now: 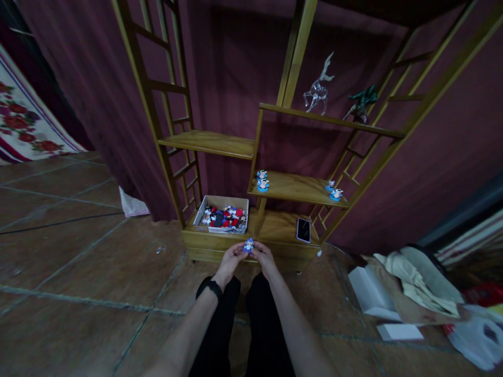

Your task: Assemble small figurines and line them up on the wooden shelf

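A dim interior is washed in weak light. Beyond the fingers, a faint sheen is picked up by a wooden shelf and glints by the glass animal, while shadows are cast on the maroon curtain. Far right of the fingers, a plastic bag is stretched and softened.

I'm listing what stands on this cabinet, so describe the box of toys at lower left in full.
The box is shallow and open-topped, apparently cardboard, with a tan inside and whitish outer walls; markings on its front wall are too small to read. It sits open side up on the left of the lowest shelf. A jumble of small toys, mostly red, black and white, covers most of its floor. Nothing but shelf and toys visibly touches it.
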A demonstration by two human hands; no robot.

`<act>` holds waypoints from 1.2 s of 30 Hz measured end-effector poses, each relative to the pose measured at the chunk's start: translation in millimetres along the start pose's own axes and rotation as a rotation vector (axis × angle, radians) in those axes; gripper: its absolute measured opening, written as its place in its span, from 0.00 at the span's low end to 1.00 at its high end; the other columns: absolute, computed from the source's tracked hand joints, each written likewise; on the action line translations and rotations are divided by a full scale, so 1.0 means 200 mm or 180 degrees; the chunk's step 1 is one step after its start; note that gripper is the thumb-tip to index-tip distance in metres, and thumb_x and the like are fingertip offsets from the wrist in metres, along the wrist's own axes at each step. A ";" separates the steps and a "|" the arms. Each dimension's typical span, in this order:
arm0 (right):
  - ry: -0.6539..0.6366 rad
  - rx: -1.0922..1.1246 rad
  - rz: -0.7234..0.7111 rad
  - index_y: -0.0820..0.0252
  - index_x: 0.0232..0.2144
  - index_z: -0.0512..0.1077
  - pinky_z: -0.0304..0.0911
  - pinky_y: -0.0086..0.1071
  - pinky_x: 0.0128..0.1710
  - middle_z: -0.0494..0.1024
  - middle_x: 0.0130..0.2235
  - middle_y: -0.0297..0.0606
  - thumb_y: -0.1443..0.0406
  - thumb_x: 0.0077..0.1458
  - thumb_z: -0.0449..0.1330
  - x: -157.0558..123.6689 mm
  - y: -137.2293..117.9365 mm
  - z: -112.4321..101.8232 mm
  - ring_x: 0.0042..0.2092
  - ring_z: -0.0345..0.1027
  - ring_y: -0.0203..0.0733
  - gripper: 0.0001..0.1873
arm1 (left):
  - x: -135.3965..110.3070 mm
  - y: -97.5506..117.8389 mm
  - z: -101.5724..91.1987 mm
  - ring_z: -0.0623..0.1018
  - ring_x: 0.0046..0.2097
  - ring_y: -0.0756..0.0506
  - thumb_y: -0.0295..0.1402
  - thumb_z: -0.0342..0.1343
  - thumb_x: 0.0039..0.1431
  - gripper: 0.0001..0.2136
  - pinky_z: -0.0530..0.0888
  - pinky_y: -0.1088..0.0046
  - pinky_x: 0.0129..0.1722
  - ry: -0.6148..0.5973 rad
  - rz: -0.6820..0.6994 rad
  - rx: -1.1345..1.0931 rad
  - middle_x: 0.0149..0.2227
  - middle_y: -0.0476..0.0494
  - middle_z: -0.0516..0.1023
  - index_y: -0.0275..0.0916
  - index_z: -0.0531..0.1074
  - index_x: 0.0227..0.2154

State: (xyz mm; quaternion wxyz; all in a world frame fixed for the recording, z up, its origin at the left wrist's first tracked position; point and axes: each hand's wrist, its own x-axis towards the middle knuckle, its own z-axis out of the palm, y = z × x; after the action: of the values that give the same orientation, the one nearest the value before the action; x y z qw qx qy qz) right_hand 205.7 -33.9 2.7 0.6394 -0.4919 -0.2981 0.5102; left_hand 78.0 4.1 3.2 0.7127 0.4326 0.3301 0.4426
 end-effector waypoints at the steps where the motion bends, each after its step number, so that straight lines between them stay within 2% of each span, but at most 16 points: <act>1: 0.0011 0.0004 -0.0013 0.58 0.36 0.74 0.65 0.34 0.38 0.78 0.38 0.38 0.59 0.34 0.66 0.00 0.00 0.00 0.38 0.71 0.42 0.22 | 0.00 0.00 0.00 0.76 0.39 0.46 0.29 0.67 0.35 0.21 0.68 0.69 0.45 -0.0004 -0.0012 -0.0005 0.37 0.40 0.79 0.34 0.75 0.38; 10: 0.0104 -0.0123 -0.0047 0.59 0.35 0.74 0.65 0.33 0.35 0.78 0.37 0.38 0.58 0.34 0.66 0.00 -0.02 0.00 0.37 0.71 0.43 0.22 | 0.00 0.01 0.00 0.76 0.36 0.46 0.30 0.67 0.35 0.21 0.69 0.68 0.42 -0.0092 -0.0105 0.0102 0.34 0.40 0.79 0.33 0.74 0.38; 18: -0.0034 -0.0164 -0.0221 0.58 0.34 0.74 0.65 0.32 0.33 0.78 0.34 0.36 0.59 0.37 0.64 -0.01 -0.01 -0.01 0.35 0.70 0.41 0.18 | -0.02 0.04 0.02 0.76 0.32 0.48 0.29 0.66 0.36 0.22 0.69 0.74 0.33 -0.0173 -0.0198 0.0289 0.31 0.43 0.79 0.35 0.73 0.39; 25: 0.0005 -0.0182 -0.0150 0.59 0.34 0.73 0.65 0.31 0.32 0.77 0.34 0.36 0.59 0.37 0.64 -0.02 -0.02 -0.01 0.33 0.70 0.39 0.18 | -0.02 0.03 0.03 0.76 0.31 0.47 0.34 0.67 0.36 0.24 0.67 0.75 0.29 -0.0276 -0.0215 0.0477 0.30 0.42 0.78 0.34 0.73 0.40; 29: 0.0066 -0.0171 -0.0259 0.59 0.34 0.73 0.65 0.32 0.33 0.76 0.34 0.36 0.58 0.38 0.63 -0.04 -0.04 -0.01 0.35 0.69 0.41 0.18 | -0.03 0.05 0.04 0.75 0.30 0.48 0.36 0.66 0.37 0.26 0.66 0.75 0.29 -0.0327 -0.0196 0.0571 0.29 0.43 0.77 0.35 0.71 0.43; 33: 0.0251 -0.0276 -0.0427 0.58 0.34 0.73 0.65 0.32 0.33 0.76 0.34 0.36 0.58 0.38 0.64 -0.04 -0.11 -0.03 0.35 0.69 0.41 0.18 | -0.04 0.06 0.04 0.74 0.30 0.49 0.36 0.66 0.37 0.28 0.67 0.75 0.30 -0.0252 -0.0180 0.0573 0.28 0.45 0.76 0.36 0.70 0.45; 36: 0.0269 -0.0430 -0.0722 0.57 0.33 0.73 0.65 0.34 0.36 0.77 0.34 0.35 0.58 0.38 0.64 0.00 -0.29 -0.07 0.36 0.69 0.42 0.17 | -0.04 0.07 0.04 0.73 0.29 0.50 0.36 0.66 0.37 0.28 0.67 0.75 0.30 -0.0230 -0.0214 0.0507 0.27 0.47 0.75 0.36 0.69 0.45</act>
State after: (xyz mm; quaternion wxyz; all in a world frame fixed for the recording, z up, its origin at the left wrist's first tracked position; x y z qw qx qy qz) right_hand 239.0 -37.8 51.7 0.6705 -0.5181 -0.3583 0.3921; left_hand 76.6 -2.7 20.5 0.7019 0.4923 0.3527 0.3749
